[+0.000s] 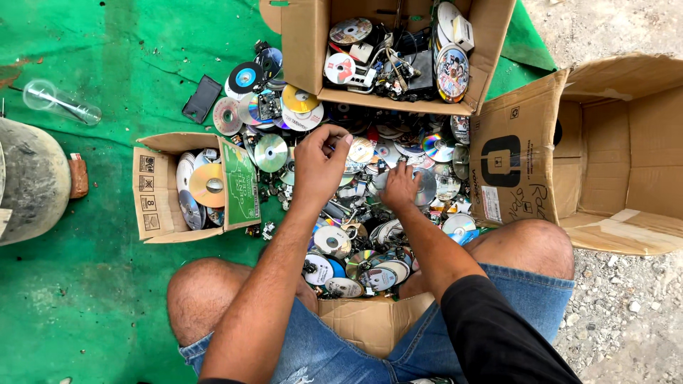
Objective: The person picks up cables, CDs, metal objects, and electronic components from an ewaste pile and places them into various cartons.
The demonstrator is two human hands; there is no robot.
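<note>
shiny round plastic discs (370, 206) are being sorted: left hand (320, 165) pinches one, right hand (400, 186) presses open-fingered on the heap; likely next, the small cardboard box (160, 206).

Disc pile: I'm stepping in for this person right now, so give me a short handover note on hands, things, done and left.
Left hand: raised over the disc pile, fingers curled; whether it holds anything is unclear.
Right hand: resting on the pile, touching discs.
Small box on the left holds some discs.
Top box holds discs and electronic scraps.
Large box on the right looks empty.
Left: most discs still loose on the green mat.
</note>
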